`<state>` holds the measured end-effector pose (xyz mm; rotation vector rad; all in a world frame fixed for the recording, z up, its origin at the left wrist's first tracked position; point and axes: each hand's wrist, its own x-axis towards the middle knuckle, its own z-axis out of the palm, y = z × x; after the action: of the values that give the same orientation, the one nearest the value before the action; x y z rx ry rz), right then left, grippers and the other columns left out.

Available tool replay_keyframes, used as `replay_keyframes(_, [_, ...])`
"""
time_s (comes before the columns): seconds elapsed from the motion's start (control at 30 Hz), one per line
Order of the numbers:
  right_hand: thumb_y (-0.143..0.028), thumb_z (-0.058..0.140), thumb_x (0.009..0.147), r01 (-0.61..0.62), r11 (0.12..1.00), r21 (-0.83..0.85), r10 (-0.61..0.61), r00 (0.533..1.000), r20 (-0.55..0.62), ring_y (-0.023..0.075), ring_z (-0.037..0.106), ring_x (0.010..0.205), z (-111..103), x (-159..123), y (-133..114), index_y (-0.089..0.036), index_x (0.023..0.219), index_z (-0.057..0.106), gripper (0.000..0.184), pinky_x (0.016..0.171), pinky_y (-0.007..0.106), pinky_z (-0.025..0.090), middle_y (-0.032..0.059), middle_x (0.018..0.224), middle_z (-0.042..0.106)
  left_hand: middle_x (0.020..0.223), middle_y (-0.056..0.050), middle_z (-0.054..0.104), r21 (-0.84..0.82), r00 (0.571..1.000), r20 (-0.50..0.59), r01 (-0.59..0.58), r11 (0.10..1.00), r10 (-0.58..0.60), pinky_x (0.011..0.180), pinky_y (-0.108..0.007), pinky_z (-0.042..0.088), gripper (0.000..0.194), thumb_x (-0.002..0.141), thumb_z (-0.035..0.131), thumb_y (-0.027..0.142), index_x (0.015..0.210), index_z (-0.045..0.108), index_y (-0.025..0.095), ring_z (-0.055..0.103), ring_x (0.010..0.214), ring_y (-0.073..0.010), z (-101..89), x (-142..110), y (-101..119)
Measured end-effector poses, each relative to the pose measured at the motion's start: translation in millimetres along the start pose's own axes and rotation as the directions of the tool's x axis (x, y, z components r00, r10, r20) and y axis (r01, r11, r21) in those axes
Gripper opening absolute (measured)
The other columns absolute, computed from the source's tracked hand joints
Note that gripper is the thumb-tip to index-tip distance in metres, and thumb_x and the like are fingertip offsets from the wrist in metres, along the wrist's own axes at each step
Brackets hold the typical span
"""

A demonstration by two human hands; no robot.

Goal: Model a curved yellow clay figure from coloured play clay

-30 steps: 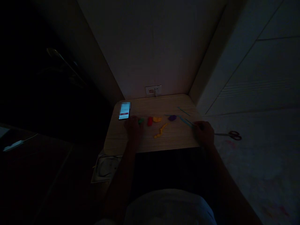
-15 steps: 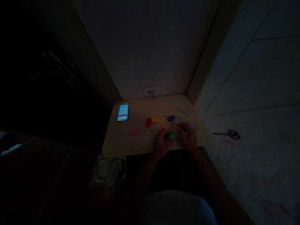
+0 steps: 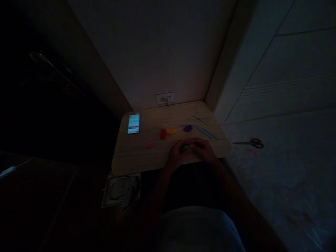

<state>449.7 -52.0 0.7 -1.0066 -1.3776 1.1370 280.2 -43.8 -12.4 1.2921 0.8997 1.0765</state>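
Note:
A small lump of green modelling clay [image 3: 186, 147] sits between my hands above the front of a wooden table [image 3: 136, 157]. My left hand [image 3: 175, 154] is closed around its left side. From the right, the fingers of my right hand [image 3: 202, 148] press on the clay and partly cover it. Beyond my hands lie a purple clay lump [image 3: 188, 128], a yellow clay piece [image 3: 171, 131], a red clay piece [image 3: 163, 134] and a thin yellow strip [image 3: 180, 138]. Farther left is a pink clay piece [image 3: 149, 145]. Thin blue-green modelling tools [image 3: 204, 132] rest at the right.
A lit phone [image 3: 133, 124] lies at the table's back left. Scissors [image 3: 253, 143] are on the pale surface to the right. A wall socket [image 3: 165, 98] holds a plug behind the table. Below its left side stands a tray [image 3: 122, 190] with cables. The room is dim.
My hands have drawn together around the green clay, and less of it shows. My right hand has moved left onto it. The whole view has shifted slightly.

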Motion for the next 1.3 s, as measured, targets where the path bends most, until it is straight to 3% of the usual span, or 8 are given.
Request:
replay_keyframes(0.13, [-0.054, 0.082, 0.079, -0.013, 1.0, 0.028, 0.012, 1.0, 0.029, 0.0251, 0.074, 0.091, 0.0, 1.2, -0.1, -0.026, 0.1, 0.078, 0.036, 0.088, 0.042, 0.059, 0.0054, 0.099, 0.08, 0.095, -0.003, 0.071, -0.018, 0.998, -0.068, -0.004, 1.0, 0.003, 0.081, -0.03, 0.052, 0.034, 0.076, 0.082, 0.041, 0.099, 0.068, 0.02, 0.066, 0.088, -0.0182, -1.6, -2.1, 3.6])
replay_keyframes(0.33, [-0.053, 0.083, 0.079, -0.039, 0.996, 0.081, 0.039, 0.999, 0.004, 0.0231, 0.073, 0.089, 2.4, 2.5, 4.3, -0.026, 0.105, 0.074, 0.038, 0.085, 0.039, 0.059, 0.0045, 0.098, 0.079, 0.097, -0.004, 0.07, -0.013, 0.998, -0.062, -0.005, 1.0, 0.004, 0.078, -0.029, 0.052, 0.034, 0.078, 0.08, 0.042, 0.102, 0.068, 0.02, 0.065, 0.087, -0.0171, -5.4, -5.6, 7.7])
replay_keyframes(0.6, [-0.055, 0.083, 0.076, -0.046, 0.999, 0.013, 0.046, 0.999, -0.005, 0.022, 0.07, 0.077, 1.9, 1.7, 4.9, -0.025, 0.097, 0.074, 0.037, 0.075, 0.037, 0.058, 0.0031, 0.087, 0.076, 0.072, 0.002, 0.06, -0.039, 0.997, -0.07, -0.02, 0.999, 0.018, 0.064, -0.027, 0.046, 0.041, 0.084, 0.073, 0.059, 0.093, 0.061, 0.021, 0.055, 0.064, -0.0124, -1.8, -6.9, 7.3])
replay_keyframes(0.73, [-0.054, 0.079, 0.08, -0.038, 0.999, -0.034, 0.036, 0.997, -0.068, 0.0202, 0.065, 0.069, 3.6, 1.1, 7.3, -0.024, 0.083, 0.071, 0.031, 0.066, 0.033, 0.052, 0.0014, 0.076, 0.072, 0.096, -0.003, 0.067, -0.117, 0.994, -0.111, -0.032, 0.993, 0.019, 0.068, -0.027, 0.052, 0.05, 0.08, 0.078, 0.057, 0.11, 0.057, 0.024, 0.062, 0.074, -0.0137, -0.1, -7.3, 5.0])
replay_keyframes(0.9, [-0.055, 0.074, 0.084, -0.03, 0.993, -0.112, 0.021, 0.996, -0.088, 0.0191, 0.061, 0.066, 5.6, 0.4, 4.0, -0.023, 0.079, 0.071, 0.033, 0.062, 0.032, 0.049, 0.001, 0.072, 0.069, 0.113, -0.006, 0.067, -0.067, 0.995, -0.069, -0.07, 0.995, 0.066, 0.091, -0.032, 0.055, 0.053, 0.073, 0.086, 0.043, 0.114, 0.058, 0.024, 0.065, 0.105, -0.0201, 0.5, -7.1, 7.7])
replay_keyframes(1.13, [-0.058, 0.073, 0.084, -0.026, 0.994, -0.11, 0.017, 0.996, -0.085, 0.0182, 0.059, 0.064, 4.9, 1.1, 1.6, -0.023, 0.077, 0.069, 0.036, 0.061, 0.031, 0.05, 0.0004, 0.069, 0.067, 0.096, -0.003, 0.066, -0.008, 0.998, -0.067, -0.011, 1.0, 0.011, 0.074, -0.029, 0.055, 0.036, 0.083, 0.076, 0.044, 0.108, 0.061, 0.023, 0.064, 0.083, -0.0168, -2.7, -8.7, 6.7])
replay_keyframes(1.3, [-0.052, 0.084, 0.078, 0.018, 1.0, -0.015, -0.02, 0.996, -0.086, 0.0219, 0.07, 0.081, 3.0, 1.4, 6.7, -0.026, 0.104, 0.072, 0.039, 0.077, 0.036, 0.057, 0.0031, 0.091, 0.075, 0.111, -0.006, 0.067, -0.014, 0.997, -0.065, -0.053, 0.998, 0.052, 0.083, -0.03, 0.055, 0.037, 0.084, 0.076, 0.041, 0.113, 0.062, 0.022, 0.065, 0.096, -0.0187, -4.1, -7.6, 2.9])
